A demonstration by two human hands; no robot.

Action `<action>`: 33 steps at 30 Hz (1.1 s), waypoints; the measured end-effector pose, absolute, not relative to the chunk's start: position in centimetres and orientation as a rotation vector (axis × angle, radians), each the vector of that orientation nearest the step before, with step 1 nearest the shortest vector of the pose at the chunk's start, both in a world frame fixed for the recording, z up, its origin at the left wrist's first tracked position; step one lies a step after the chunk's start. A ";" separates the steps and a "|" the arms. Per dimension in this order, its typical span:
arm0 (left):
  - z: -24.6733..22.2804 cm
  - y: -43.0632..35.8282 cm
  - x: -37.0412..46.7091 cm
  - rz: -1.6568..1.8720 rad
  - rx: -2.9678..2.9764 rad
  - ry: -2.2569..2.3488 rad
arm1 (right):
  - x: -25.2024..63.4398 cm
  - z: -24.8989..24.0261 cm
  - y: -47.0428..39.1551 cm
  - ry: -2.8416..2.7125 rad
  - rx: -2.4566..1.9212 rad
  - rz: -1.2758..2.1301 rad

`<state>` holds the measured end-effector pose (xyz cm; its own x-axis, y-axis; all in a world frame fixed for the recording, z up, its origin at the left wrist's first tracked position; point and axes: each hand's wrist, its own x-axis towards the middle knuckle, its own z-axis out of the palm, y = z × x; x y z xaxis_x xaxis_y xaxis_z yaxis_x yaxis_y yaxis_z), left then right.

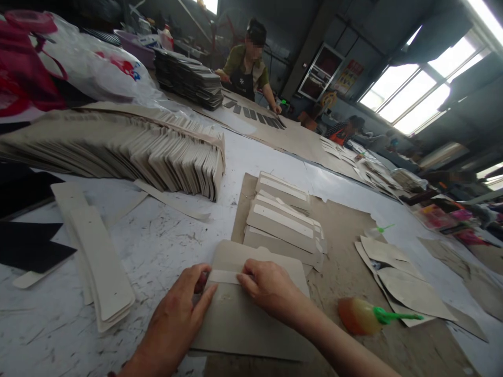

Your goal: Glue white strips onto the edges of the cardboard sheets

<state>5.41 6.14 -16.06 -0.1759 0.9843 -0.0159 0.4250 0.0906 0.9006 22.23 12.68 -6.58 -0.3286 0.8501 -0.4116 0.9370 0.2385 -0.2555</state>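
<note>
Both hands are pinching a white strip (222, 277) onto a grey card piece (243, 309) lying on the surface (165, 246): left hand (178, 309) at its left end, right hand (269, 288) at its right. Card looks light, stiff, bendable; best gripped at edges.

Grey card piece (243, 314) lies flat, white strip (223, 276) across.

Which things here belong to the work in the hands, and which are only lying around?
In the work:
left hand and right hand, both pressing the white strip
grey card piece under it
finished stack just behind

Lying about:
glue bottle
long card pile
plastic bags
black sheets
</note>
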 end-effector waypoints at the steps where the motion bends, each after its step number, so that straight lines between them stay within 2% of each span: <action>1: -16.4 6.1 5.4 1.114 1.450 1.688 | 22.2 -6.7 12.7 2.319 1.701 -0.649; 6: -17.5 5.6 5.3 1.323 1.786 1.615 | 22.3 -6.7 12.8 2.298 1.711 -0.594; 13: -18.0 5.4 5.1 1.270 1.874 1.568 | 22.4 -7.5 12.8 2.292 1.746 -0.667; 33: -18.3 6.0 4.5 1.156 2.100 1.572 | 21.8 -7.9 13.3 2.211 1.673 -0.559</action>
<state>4.46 6.00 -18.33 0.0902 0.8979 0.4308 0.6789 -0.3719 0.6331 21.80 13.33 -7.90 -0.2684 0.8413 -0.4692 0.9632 0.2411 -0.1188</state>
